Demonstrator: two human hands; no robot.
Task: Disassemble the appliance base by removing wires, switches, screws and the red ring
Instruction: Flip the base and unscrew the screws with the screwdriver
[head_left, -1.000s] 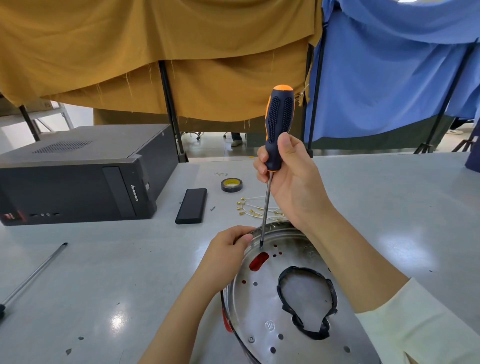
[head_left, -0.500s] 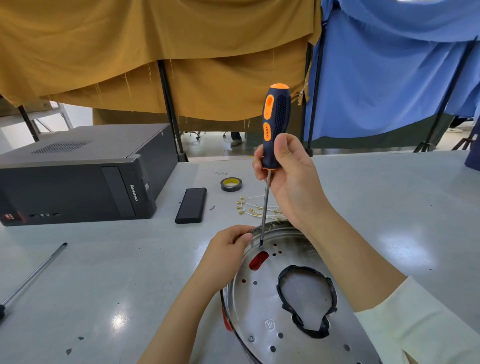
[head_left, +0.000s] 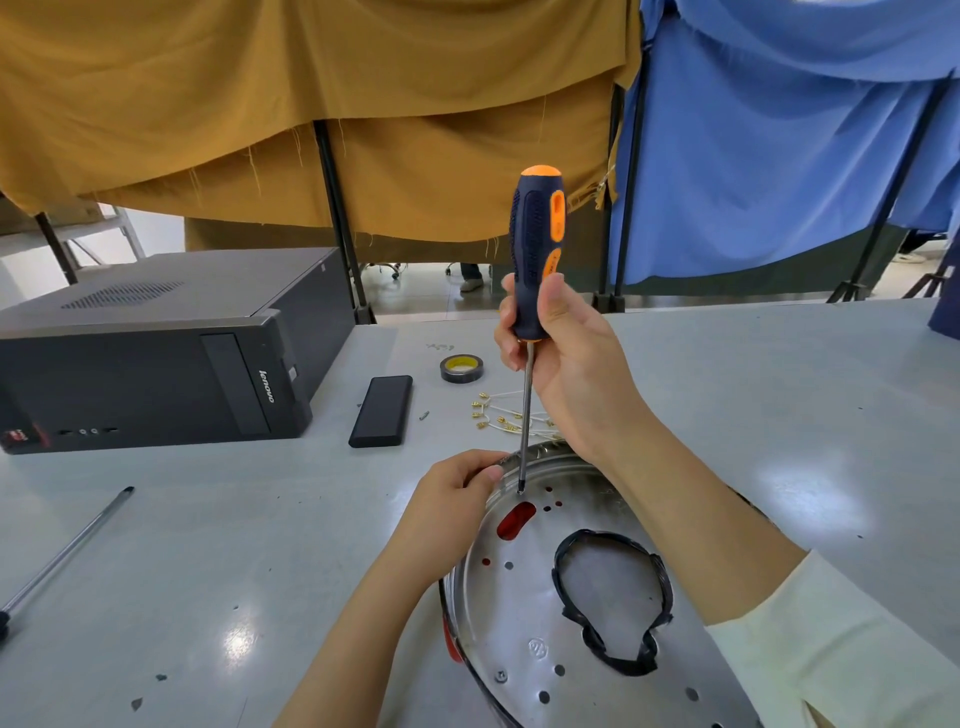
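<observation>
Makeshift workshop or lab bay, partitioned by mustard cloth (head_left: 311, 104) and blue cloth (head_left: 779, 156) hung over black metal stands (head_left: 340, 228). Wide grey table (head_left: 753, 395) carrying a desktop computer case (head_left: 156, 348), tape roll (head_left: 461, 369), loose brass-tipped wires (head_left: 498, 415), scattered debris.

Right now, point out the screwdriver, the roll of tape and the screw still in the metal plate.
screwdriver (head_left: 535, 249), head view, on its handle
roll of tape (head_left: 462, 369), head view, on its rim
screw (head_left: 501, 676), head view, on its head
</observation>
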